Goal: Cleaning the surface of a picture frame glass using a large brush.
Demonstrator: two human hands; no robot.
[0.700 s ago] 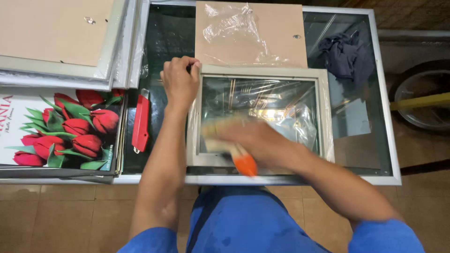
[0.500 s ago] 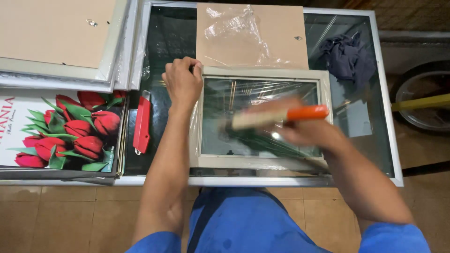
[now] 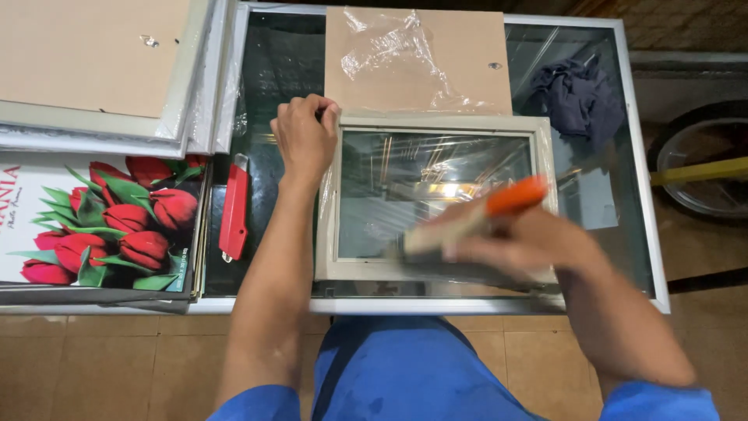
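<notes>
While the left hand [image 3: 305, 140] presses curled fingers on the frame's [image 3: 436, 125] top-left corner | right hand [image 3: 523, 243], blurred, grips a brush [image 3: 475, 218] over the glass [image 3: 421, 183] | frame lies at the table's [image 3: 647, 257] near edge, wrap loose | brushing looks underway | backing board [image 3: 421, 62] still off, beyond the frame.

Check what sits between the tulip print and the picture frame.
Head view: a red utility knife on the glass tabletop, and the left hand gripping the picture frame corner beside the tulip print.

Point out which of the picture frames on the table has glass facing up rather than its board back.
The pale frame under both hands, its top-left corner gripped by the left hand: its glass reflects light. The stacked frames at top left show brown backing.
</notes>
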